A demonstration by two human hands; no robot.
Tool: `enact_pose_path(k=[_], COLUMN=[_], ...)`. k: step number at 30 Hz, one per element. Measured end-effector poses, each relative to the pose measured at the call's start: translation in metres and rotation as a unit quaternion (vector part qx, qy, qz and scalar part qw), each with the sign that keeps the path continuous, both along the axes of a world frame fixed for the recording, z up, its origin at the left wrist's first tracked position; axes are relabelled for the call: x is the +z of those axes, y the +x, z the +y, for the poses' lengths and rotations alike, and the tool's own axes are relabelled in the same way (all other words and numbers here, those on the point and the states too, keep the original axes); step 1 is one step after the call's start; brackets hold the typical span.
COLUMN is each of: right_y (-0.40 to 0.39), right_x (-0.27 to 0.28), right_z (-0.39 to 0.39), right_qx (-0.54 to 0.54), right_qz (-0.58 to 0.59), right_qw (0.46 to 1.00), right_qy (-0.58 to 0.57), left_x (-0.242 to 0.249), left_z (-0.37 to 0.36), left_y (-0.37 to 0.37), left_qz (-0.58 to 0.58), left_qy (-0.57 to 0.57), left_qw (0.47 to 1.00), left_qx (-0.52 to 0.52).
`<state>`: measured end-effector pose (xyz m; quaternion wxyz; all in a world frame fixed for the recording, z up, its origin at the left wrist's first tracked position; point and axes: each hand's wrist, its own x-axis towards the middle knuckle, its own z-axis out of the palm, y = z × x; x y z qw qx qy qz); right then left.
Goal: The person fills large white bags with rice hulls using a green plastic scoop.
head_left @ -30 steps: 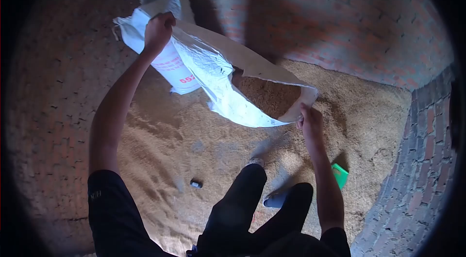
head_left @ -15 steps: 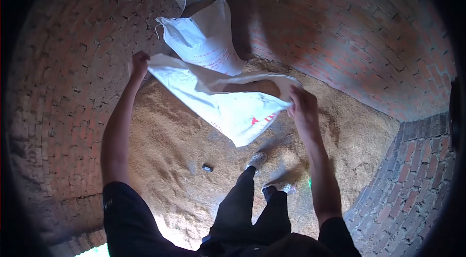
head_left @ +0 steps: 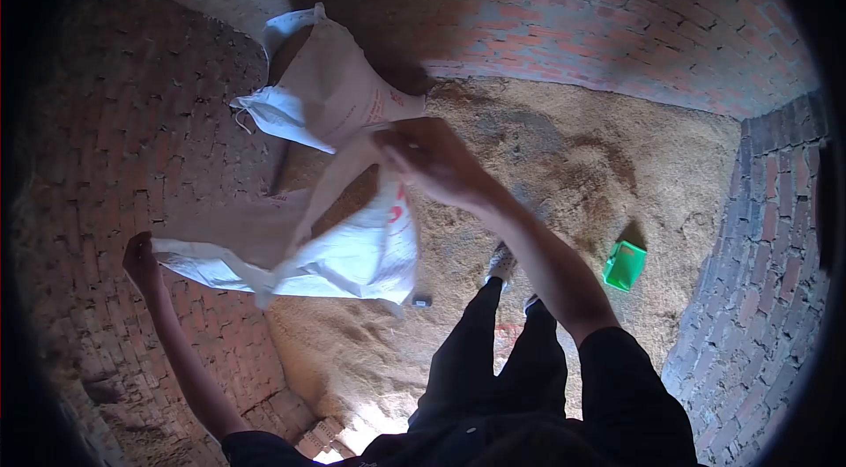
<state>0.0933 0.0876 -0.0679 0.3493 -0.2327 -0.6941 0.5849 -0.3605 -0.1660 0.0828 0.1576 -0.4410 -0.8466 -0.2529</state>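
A white woven sack point(head_left: 357, 257) with red print hangs spread between my two hands. My left hand point(head_left: 143, 263) is closed on one corner of its mouth, out by the left brick wall. My right hand point(head_left: 421, 160) grips the opposite edge, higher up and near the middle of the view. The sack's mouth gapes upward and part of its side is folded over. Just beyond it, a second white sack point(head_left: 339, 84) with red lettering stands on the floor, bulging and open at the top.
Loose tan husk-like grain point(head_left: 546, 167) covers the floor. A green plastic container point(head_left: 625, 265) lies on it at the right. A small dark object point(head_left: 423, 300) rests beside the held sack's lower edge. Brick walls point(head_left: 608, 18) enclose the space.
Both hands have swung the held sack to the left, and the left hand is lower. My view has shifted, bringing the green container into full sight.
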Motion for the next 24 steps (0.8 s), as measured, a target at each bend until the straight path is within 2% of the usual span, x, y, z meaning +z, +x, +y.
enact_pose_path(k=[2,3,5,6,8,9,11,12,14,17,19,21,24], right_y=[0.020,0.031,0.062,0.072,0.099,0.107,0.118,0.121,0.127,0.135,0.142,0.154,0.170], right_x=[-0.036,-0.056,-0.111,-0.153,-0.207,-0.235,-0.298,-0.332,-0.398,-0.473,-0.503,-0.522,-0.533], right_z=[0.013,0.021,0.037,0.037,0.044,0.043,0.039,0.032,0.018,0.001,-0.011,-0.026,-0.066], right_qx=[-0.026,-0.044,-0.040,-0.076,-0.081,-0.084,-0.076,-0.085,-0.063,-0.127,-0.137,-0.229,-0.243], right_qz=[-0.016,-0.084,-0.186,-0.190,-0.305,-0.303,-0.448,-0.448,-0.550,-0.590,-0.574,-0.555,-0.526], right_qw=[1.000,0.995,0.978,0.971,0.936,0.935,0.884,0.882,0.832,0.794,0.798,0.785,0.789], right_qy=[-0.001,-0.020,-0.089,-0.126,-0.154,-0.164,-0.105,-0.116,-0.048,-0.069,-0.121,-0.153,-0.203], left_x=[0.010,0.007,-0.019,-0.040,-0.101,-0.138,-0.223,-0.265,-0.337,-0.405,-0.433,-0.458,-0.488], left_z=[0.036,0.050,0.068,0.077,0.094,0.101,0.112,0.111,0.110,0.109,0.110,0.114,0.122], left_y=[0.091,0.125,0.171,0.191,0.228,0.245,0.277,0.291,0.310,0.354,0.385,0.412,0.438], left_qz=[-0.006,0.013,0.005,-0.010,-0.044,-0.083,-0.125,-0.172,-0.199,-0.243,-0.254,-0.215,-0.199], left_qy=[-0.004,-0.001,-0.003,-0.002,0.007,0.003,0.024,-0.013,-0.069,-0.118,-0.174,-0.240,-0.253], left_qw=[1.000,0.999,0.996,0.994,0.989,0.984,0.970,0.973,0.970,0.939,0.920,0.920,0.917], left_qx=[-0.025,-0.053,-0.085,-0.110,-0.144,-0.158,-0.209,-0.153,-0.119,-0.212,-0.244,-0.222,-0.235])
